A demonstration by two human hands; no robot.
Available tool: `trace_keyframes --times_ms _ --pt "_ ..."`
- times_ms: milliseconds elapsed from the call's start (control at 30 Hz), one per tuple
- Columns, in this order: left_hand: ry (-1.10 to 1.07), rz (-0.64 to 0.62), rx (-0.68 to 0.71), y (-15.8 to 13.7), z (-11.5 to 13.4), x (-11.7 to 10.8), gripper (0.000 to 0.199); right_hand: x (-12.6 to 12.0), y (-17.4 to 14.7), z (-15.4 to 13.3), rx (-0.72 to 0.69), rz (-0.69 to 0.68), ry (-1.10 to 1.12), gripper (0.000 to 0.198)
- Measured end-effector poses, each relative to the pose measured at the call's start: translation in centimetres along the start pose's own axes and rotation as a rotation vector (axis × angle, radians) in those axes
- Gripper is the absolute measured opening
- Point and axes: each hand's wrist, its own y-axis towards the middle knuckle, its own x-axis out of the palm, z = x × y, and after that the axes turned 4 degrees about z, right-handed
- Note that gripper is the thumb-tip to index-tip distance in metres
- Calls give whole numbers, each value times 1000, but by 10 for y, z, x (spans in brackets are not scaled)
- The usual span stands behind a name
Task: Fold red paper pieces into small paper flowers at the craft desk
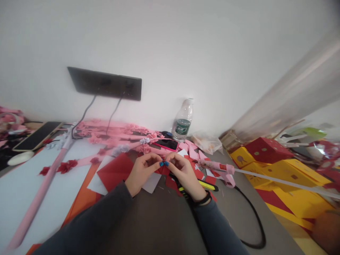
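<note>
My left hand [142, 172] and my right hand [188, 176] meet over the table, thumbs and fingertips pinched together. Between them is a small red paper piece [163, 159], mostly covered by the fingers, so its shape is unclear. Red paper sheets [116, 172] lie beside my left hand. Below and right of my right hand rests a yellow-and-black utility knife [208, 185]. A pink glue gun [219, 168] lies further right, its tip near red and pink paper scraps [191, 151].
Pink branches with paper flowers [124, 132] spread along the wall behind. A water bottle [182, 122] stands at the back. A pink pole [42, 198] crosses white sheets on the left, near a phone [38, 136]. Yellow and red boxes [289, 173] fill the right; a black cable [261, 226] loops there.
</note>
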Motion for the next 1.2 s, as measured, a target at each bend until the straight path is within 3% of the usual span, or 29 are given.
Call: trace_keyframes --times_ms 333,667,967,1200 --pt "-18 -38 -67 0 5 0 18 -2 -2 -1 43 9 -49 31" --pt "-68 -44 -146 -3 3 2 25 -4 -3 -1 -18 103 -22 28" --pt "-15 -43 -109 -4 7 1 25 -3 -3 -3 36 106 -48 33" --pt "109 -47 62 -4 6 0 21 -3 -3 0 -8 86 -98 29"
